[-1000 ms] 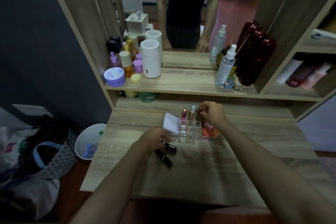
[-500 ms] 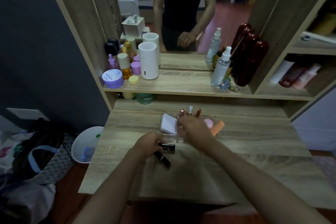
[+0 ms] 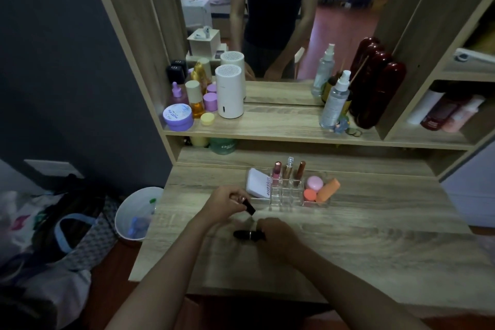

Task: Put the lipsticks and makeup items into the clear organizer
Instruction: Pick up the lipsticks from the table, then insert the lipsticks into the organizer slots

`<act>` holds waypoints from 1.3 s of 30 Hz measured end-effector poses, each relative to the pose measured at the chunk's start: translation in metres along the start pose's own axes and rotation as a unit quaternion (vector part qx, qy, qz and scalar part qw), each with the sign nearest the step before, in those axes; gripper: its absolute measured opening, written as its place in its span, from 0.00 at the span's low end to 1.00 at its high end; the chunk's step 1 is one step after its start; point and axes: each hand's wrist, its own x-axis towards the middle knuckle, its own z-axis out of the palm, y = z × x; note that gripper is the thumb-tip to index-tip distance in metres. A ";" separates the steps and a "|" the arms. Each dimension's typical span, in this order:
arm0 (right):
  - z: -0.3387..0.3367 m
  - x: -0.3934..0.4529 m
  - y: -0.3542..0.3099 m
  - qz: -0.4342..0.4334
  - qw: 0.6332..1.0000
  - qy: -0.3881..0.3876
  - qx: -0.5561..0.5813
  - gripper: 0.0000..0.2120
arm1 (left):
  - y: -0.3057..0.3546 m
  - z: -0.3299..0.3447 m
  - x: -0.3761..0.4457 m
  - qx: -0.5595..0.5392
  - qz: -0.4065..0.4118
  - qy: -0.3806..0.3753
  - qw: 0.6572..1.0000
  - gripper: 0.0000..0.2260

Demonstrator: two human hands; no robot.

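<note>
The clear organizer (image 3: pixel 278 202) stands on the wooden desk (image 3: pixel 375 244). It holds a white compact (image 3: pixel 257 183) at its left, three upright lip tubes (image 3: pixel 288 173) in the back slots, and a pink jar (image 3: pixel 315 183) with an orange tube (image 3: pixel 328 190) at its right. My left hand (image 3: pixel 223 205) is shut on a black lipstick (image 3: pixel 249 207), lifted just in front of the organizer. My right hand (image 3: pixel 278 234) grips the end of a second black lipstick (image 3: pixel 245 235) lying on the desk.
A shelf above the desk carries a white cylinder (image 3: pixel 229 91), purple jars (image 3: pixel 178 116), spray bottles (image 3: pixel 334 100) and a dark red case (image 3: pixel 380 91) before a mirror. A white bin (image 3: pixel 138 213) and bags (image 3: pixel 53 236) sit on the floor at the left.
My right hand left the organizer, came back toward me and took hold of the lipstick lying on the desk. My left hand lifted the other black lipstick off the desk.
</note>
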 end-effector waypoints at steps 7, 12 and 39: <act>-0.018 -0.007 0.033 0.051 0.991 0.055 0.108 0.11 | 0.021 0.001 0.012 -0.119 0.022 0.041 0.992 0.16; -0.034 -0.014 0.049 0.085 0.972 0.105 0.191 0.12 | 0.037 0.007 0.021 -0.120 0.040 0.070 0.989 0.14; -0.093 0.029 0.044 0.165 0.860 0.207 0.436 0.03 | 0.058 0.048 0.055 -0.002 0.072 0.125 0.989 0.12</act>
